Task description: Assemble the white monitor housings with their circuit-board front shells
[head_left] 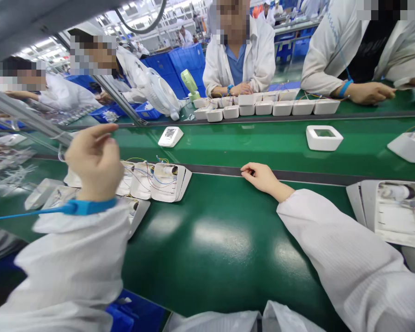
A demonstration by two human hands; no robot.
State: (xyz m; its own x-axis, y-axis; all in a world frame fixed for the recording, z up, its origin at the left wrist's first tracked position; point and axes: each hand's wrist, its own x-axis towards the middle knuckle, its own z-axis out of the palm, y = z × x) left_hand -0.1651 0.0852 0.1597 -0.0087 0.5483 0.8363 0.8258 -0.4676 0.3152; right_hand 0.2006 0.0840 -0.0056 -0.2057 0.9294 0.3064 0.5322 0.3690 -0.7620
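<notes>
My left hand (95, 159), slightly blurred, is raised over a group of white plastic housings at the left. Its index finger stretches out to the right and nothing shows in it. Around that wrist sits a blue wrist strap (91, 206) with a cord. Below and beside it, an open white housing (166, 184) shows coloured wires and a cylindrical part inside. My right hand (263, 177) rests at the dark rail (214, 170) between bench and belt, fingers curled together, with no object visible in them.
A green conveyor belt (235, 143) crosses ahead, carrying a white housing with a window (324, 138) and another housing (170, 137). At right lies an open housing (401, 207). Co-workers sit opposite behind a row of white housings (263, 108). A metal post (114, 92) slants at left.
</notes>
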